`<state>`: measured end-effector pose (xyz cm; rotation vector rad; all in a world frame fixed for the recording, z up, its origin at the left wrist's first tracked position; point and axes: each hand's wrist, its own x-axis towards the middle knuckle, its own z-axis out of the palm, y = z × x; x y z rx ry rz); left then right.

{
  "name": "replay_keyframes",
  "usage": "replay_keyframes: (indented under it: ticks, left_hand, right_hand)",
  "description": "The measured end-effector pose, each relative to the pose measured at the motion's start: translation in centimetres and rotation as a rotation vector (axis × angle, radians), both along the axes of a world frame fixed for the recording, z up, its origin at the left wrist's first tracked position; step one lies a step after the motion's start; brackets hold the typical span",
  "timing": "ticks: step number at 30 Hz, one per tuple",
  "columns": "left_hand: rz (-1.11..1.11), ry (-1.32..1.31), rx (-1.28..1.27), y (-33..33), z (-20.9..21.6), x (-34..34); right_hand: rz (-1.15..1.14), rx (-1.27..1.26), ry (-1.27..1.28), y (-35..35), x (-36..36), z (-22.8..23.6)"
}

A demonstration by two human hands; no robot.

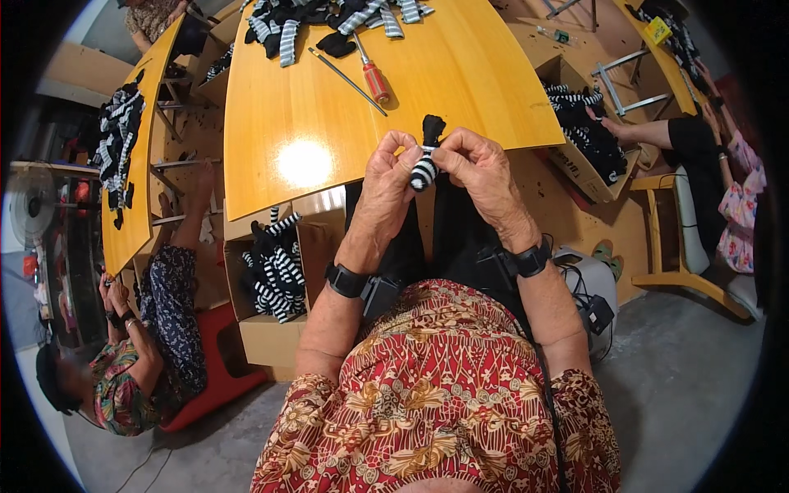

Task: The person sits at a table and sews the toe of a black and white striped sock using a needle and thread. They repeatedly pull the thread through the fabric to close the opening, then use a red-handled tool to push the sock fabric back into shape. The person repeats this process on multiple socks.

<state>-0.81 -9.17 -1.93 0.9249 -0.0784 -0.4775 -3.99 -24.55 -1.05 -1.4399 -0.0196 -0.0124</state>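
Observation:
Just past the table's near edge, both my hands grip a small black-and-white striped knit piece [424,170]. Its plain black end points up and away; the striped, rounded end hangs toward me. My left hand [389,168] pinches its left side near the middle, where a pale band shows. On the opposite side, thumb and forefinger of my right hand [472,164] close on it at the same level. A red-handled screwdriver [375,82] and a thin dark rod [348,81] lie on the yellow table [460,66] beyond my hands.
Striped and black knit pieces [288,37] are heaped at the table's far side. Cardboard boxes of similar pieces stand below left [275,333] and right [604,185]. Co-workers sit at tables on both sides, one on a red chair [218,370]. A pale case with cables [588,283] is right of me.

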Motion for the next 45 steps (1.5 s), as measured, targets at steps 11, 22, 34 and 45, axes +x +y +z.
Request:
replay_keyframes:
  ticks: [11, 22, 34, 45]
  left_hand:
    - [-0.201, -0.038, -0.133, 0.0, -0.2, -1.3]
    - [-0.154, -0.246, 0.218, 0.5, 1.3, 0.1]
    - [-0.327, -0.333, 0.313, 1.0, 2.4, 1.0]
    - [-0.066, -0.320, 0.394, 1.1, 0.2, 0.9]
  right_hand:
    - [-0.130, 0.267, -0.023, 0.4, 0.1, -2.4]
    - [-0.069, -0.342, -0.169, -1.9, -0.8, 2.6]
    - [0.185, -0.197, -0.001, -3.2, -0.4, 1.2]
    - [-0.214, -0.036, -0.018, -1.8, -0.5, -0.4]
